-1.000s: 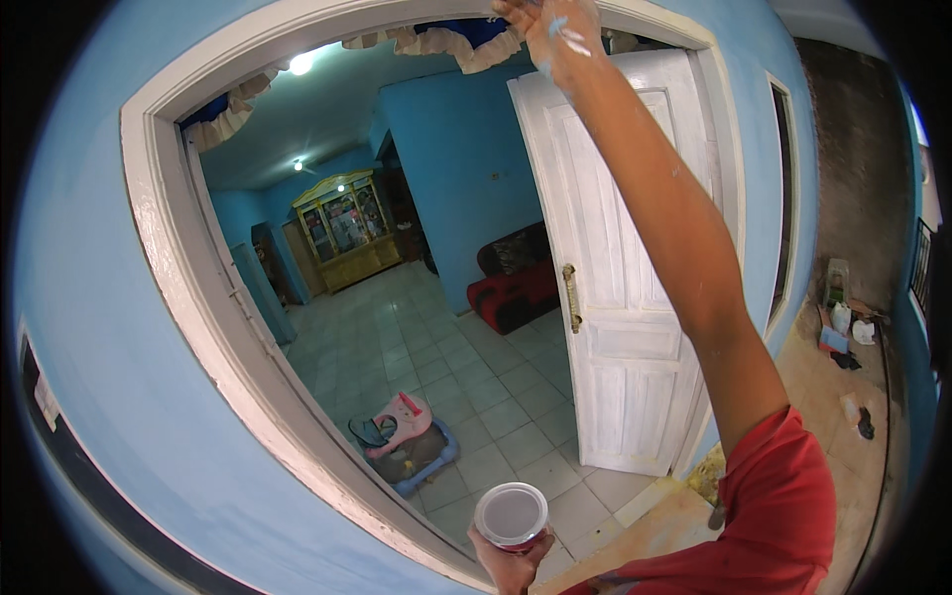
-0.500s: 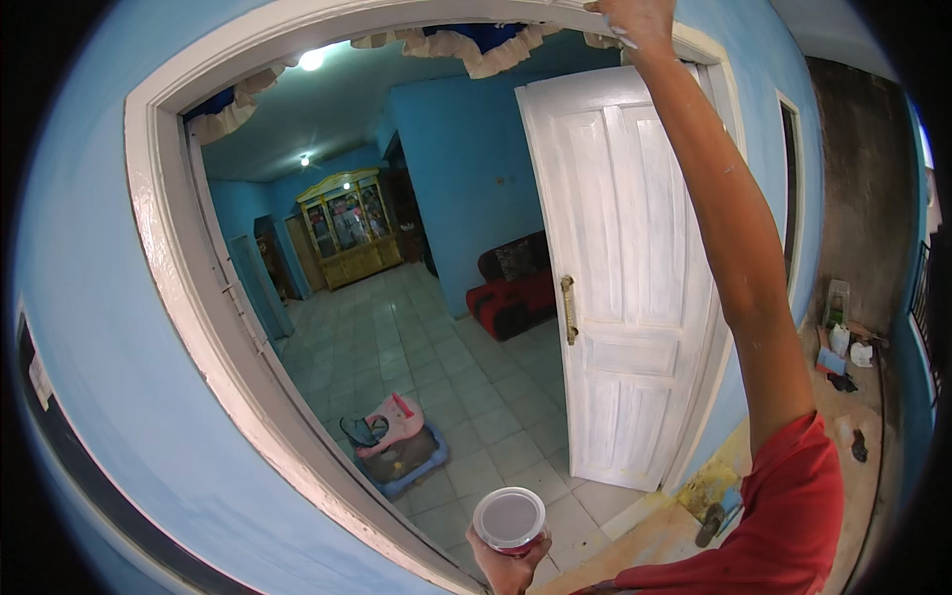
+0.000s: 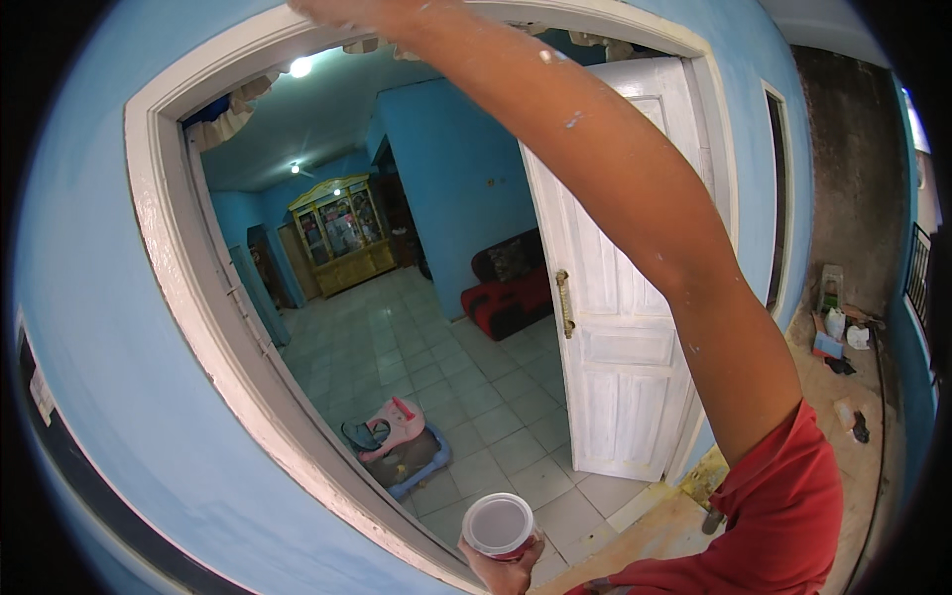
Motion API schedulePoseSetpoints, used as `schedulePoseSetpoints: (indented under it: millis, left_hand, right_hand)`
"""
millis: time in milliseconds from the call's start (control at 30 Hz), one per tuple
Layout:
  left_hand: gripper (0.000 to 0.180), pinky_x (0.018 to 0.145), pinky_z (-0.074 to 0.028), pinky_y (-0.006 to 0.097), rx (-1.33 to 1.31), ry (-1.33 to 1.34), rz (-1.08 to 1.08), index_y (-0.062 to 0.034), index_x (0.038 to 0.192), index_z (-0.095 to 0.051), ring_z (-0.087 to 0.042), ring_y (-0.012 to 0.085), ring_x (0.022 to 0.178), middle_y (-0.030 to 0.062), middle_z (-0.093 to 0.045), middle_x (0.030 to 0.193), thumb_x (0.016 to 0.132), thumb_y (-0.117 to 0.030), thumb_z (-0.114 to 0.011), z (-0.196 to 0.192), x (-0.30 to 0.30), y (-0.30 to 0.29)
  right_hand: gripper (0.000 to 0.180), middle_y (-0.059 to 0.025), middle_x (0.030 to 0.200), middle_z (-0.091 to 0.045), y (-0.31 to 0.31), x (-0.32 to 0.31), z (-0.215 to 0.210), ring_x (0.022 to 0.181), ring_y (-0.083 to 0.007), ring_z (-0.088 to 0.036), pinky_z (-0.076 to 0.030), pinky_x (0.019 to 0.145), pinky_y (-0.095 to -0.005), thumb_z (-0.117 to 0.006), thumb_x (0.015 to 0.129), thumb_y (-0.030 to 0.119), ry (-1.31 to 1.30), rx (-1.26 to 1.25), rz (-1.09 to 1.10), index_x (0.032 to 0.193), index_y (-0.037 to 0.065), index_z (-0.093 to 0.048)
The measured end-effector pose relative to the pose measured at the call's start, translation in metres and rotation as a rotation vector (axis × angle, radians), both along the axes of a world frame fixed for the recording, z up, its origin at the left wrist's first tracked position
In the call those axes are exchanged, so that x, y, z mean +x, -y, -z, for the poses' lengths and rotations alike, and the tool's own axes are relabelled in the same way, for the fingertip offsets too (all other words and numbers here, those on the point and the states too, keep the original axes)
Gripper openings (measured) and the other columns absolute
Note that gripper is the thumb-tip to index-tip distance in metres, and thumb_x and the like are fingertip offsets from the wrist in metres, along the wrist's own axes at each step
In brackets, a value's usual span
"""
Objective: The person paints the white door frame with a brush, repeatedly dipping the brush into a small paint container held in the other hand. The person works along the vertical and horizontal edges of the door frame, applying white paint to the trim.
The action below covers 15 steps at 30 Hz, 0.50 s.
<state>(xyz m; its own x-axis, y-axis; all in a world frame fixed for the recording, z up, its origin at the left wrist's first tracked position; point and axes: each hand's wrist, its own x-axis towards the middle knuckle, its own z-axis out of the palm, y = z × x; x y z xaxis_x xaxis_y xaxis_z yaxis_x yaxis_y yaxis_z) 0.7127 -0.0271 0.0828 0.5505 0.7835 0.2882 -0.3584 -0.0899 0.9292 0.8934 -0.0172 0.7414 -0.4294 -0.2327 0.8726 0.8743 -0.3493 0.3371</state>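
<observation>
The right hand (image 3: 342,12) is raised to the top of the white door frame (image 3: 198,327), its grip cut off, I cannot tell; far below it the left hand (image 3: 501,567) clasps a small paint cup (image 3: 499,526), upright, near the frame's lower part.

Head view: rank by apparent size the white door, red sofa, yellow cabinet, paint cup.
1. white door
2. yellow cabinet and red sofa: look about alike, no ranking
3. paint cup, though it sits nearest the camera, so its look is inflated
</observation>
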Motion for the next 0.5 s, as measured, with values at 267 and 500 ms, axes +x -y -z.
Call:
schedulePoseSetpoints:
  millis: [267, 500]
  left_hand:
    - [0.108, 0.104, -0.054, 0.043, -0.011, 0.002, 0.069, 0.0011, 0.141, -0.040, -0.066, 0.0236, 0.115, 0.0152, -0.061, 0.127, 0.054, -0.013, -0.104, 0.002, 0.005, 0.002]
    - [0.106, 0.104, -0.054, 0.043, -0.087, 0.018, 0.110, 0.0022, 0.141, -0.039, -0.066, 0.0235, 0.116, 0.0159, -0.062, 0.128, 0.060, -0.014, -0.105, -0.013, 0.007, 0.016]
  right_hand:
    - [0.021, -0.0134, 0.087, -0.075, 0.098, 0.111, -0.001, 0.070, -0.0222, -0.074, -0.060, 0.057, -0.0352, -0.082, 0.088, 0.013, -0.404, -0.237, -0.561, 0.099, -0.001, -0.071]
    - [0.019, -0.0134, 0.084, -0.075, 0.182, 0.135, 0.023, 0.070, -0.0240, -0.073, -0.060, 0.060, -0.0396, -0.078, 0.087, 0.017, -0.517, -0.041, -0.251, 0.095, 0.001, -0.072]
